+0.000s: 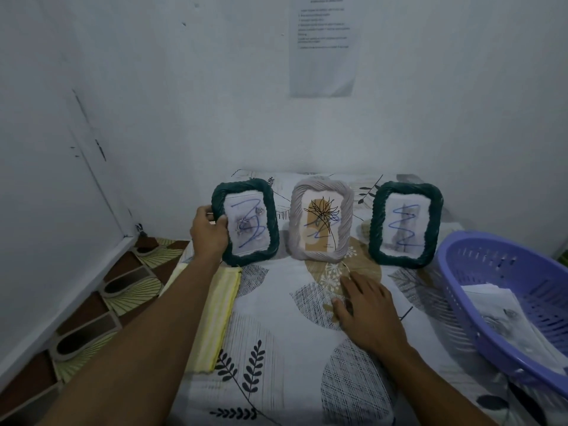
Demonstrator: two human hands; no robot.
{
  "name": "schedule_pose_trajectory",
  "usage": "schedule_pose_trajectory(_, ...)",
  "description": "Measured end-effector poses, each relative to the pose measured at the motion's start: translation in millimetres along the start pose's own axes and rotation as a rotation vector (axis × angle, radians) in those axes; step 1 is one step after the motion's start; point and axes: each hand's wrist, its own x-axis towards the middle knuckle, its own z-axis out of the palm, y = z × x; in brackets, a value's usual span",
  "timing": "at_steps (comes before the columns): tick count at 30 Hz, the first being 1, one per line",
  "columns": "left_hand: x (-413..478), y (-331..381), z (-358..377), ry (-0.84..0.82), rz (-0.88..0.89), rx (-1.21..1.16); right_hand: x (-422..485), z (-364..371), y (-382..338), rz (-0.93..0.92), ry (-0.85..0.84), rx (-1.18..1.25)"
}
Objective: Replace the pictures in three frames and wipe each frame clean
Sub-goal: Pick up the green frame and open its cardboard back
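Observation:
Three rope-edged picture frames stand in a row at the back of the patterned bed sheet (285, 342). The left dark green frame (270, 219) shows a picture with blue scribbles; my left hand (209, 233) grips its left edge, thumb on the front. In the middle is a pale grey frame (347, 222) with a flower drawing. The right dark green frame (435, 222) holds another scribbled picture. My right hand (367, 309) rests flat on the sheet in front of the middle frame, fingers relaxed. A folded yellow cloth (219, 315) lies under my left forearm.
A purple plastic basket (461, 265) with loose printed pictures (504, 318) sits at the right. White walls close in behind and to the left, with a printed sheet (324, 47) stuck on the back wall. Patterned floor (101, 309) shows at the left.

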Motion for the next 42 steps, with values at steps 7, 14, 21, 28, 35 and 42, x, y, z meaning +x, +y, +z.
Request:
schedule_pose_trajectory(7, -34.5, 26.0, -15.9, -0.093, 0.142, -0.111, -2.1, -20.2, -5.6, -0.031, -0.025, 0.112)
schedule_pose_trajectory(14, -97.8, 55.5, 5.4, -0.31, 0.143, -0.14, 2.8, -76.4, -59.8, -0.154, 0.249, 0.343)
schedule_pose_trajectory(21, -147.4, 78.8, 21.3, -0.442, 0.026, -0.247, -12.5, -92.8, -64.9, -0.079, 0.232, 0.49)
schedule_pose_trajectory(28, -155.9, 77.9, 19.6, -0.431, 0.407, -0.004, -18.7, -98.6, -42.2, 0.147, 0.236, 0.699)
schedule_pose_trajectory(35, -159.2, 42.9, 12.9, -0.685, -0.09, -0.158, -20.9, -92.3, -23.3, 0.401, 0.044, 1.299)
schedule_pose_trajectory(42, -160.8, 23.4, 13.0, -0.676, -0.006, -0.148, -17.3, -76.2, -16.1, 0.431, -0.026, 1.126)
